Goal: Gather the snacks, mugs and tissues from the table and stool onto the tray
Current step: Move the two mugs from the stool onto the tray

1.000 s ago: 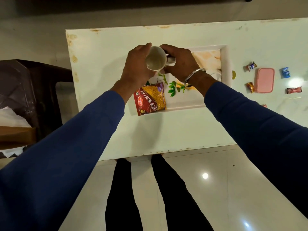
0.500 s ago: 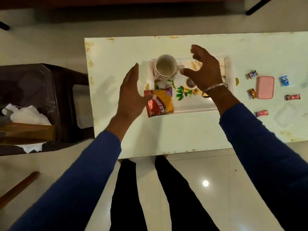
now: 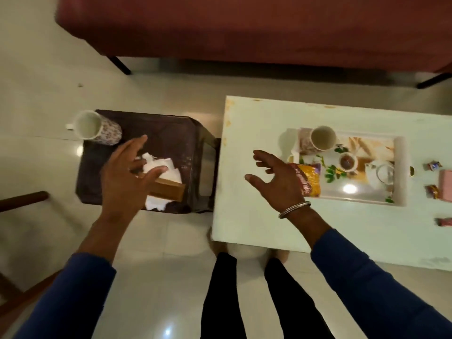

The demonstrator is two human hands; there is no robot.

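A: Left hand (image 3: 127, 177) and right hand (image 3: 276, 182), fingers spread, empty. Tissue box (image 3: 163, 184) mid-stool (image 3: 171, 133); mug (image 3: 96, 128) at stool's far-left corner.
B: Advise gripping the wooden box by both ends, level.

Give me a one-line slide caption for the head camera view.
Both open hands, left and right, reach toward the tissues on the stool; one mug sits on the tray.

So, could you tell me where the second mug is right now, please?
In the head view, the second mug stands at the far left corner of the dark stool, beyond the tissues and left of the table.
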